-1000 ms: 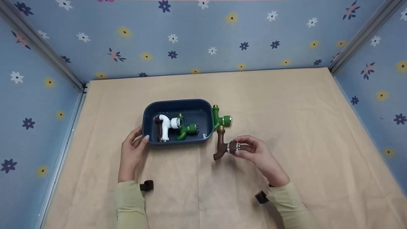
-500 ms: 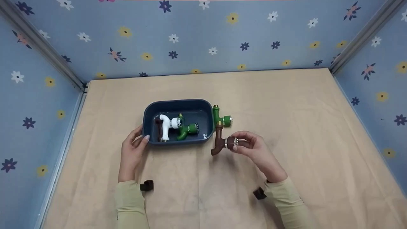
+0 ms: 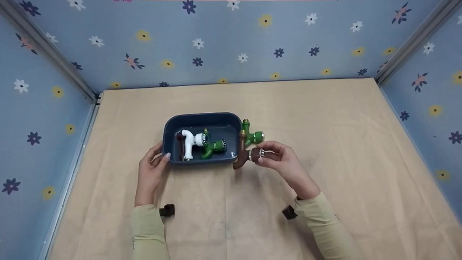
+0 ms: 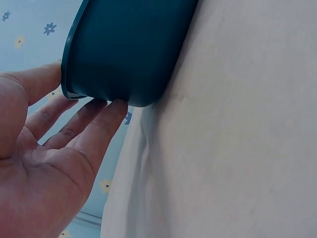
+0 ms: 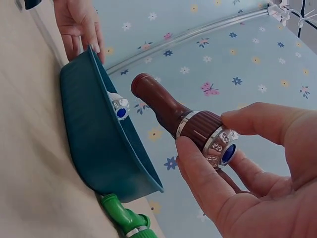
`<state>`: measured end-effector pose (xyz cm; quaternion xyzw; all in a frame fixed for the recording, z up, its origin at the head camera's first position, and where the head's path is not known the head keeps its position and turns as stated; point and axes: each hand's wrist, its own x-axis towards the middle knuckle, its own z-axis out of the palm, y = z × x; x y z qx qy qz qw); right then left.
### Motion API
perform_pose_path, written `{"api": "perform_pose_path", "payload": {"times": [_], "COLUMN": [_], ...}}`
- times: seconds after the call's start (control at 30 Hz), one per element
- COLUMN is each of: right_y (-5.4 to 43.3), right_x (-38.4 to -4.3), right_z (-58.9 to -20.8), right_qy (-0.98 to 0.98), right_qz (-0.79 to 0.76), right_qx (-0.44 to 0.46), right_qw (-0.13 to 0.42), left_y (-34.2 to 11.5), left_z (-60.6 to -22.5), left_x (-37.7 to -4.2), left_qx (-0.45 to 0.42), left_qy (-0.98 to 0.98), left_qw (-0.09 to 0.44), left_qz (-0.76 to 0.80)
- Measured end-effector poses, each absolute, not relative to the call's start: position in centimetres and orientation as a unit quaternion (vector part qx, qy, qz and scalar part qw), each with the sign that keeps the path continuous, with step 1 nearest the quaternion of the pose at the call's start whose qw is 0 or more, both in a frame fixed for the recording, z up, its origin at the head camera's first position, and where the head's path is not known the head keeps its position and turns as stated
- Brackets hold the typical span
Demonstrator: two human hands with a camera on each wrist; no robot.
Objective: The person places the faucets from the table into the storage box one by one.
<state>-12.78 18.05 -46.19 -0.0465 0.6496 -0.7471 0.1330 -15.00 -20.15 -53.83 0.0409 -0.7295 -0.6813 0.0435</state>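
A brown faucet with a ribbed knob and gold threaded end is held by my right hand. Thumb and fingers pinch its knob, and in the right wrist view a blue dot marks the knob's silver cap. The faucet overlaps the right rim of a dark blue plastic bin in the head view. Inside lie a white faucet, a green faucet and a dark brown piece, partly hidden. My left hand holds the bin's near left corner, thumb at the rim, fingers on the outer wall.
Another green faucet lies on the cloth just right of the bin, partly covered by the brown one. Beige cloth covers the table. Blue flowered panels rise at the back and both sides. Black wrist cameras stick out from the sleeves.
My right hand has carried the brown faucet up and left, from beside the bin to over its right rim. The left hand and the bin have stayed in place.
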Motion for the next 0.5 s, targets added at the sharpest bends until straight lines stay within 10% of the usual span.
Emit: {"api": "perform_pose_path", "payload": {"times": [0.5], "right_y": [16.0], "right_x": [-14.0], "right_z": [-45.2], "right_qy": [0.638], "right_qz": [-0.754], "right_qx": [-0.065], "right_qw": [0.139], "left_y": [-20.2], "left_z": [-54.1], "left_x": [-15.0], "left_qx": [0.032], "left_qy": [-0.733], "left_qw": [0.05], "left_qz": [-0.678]}}
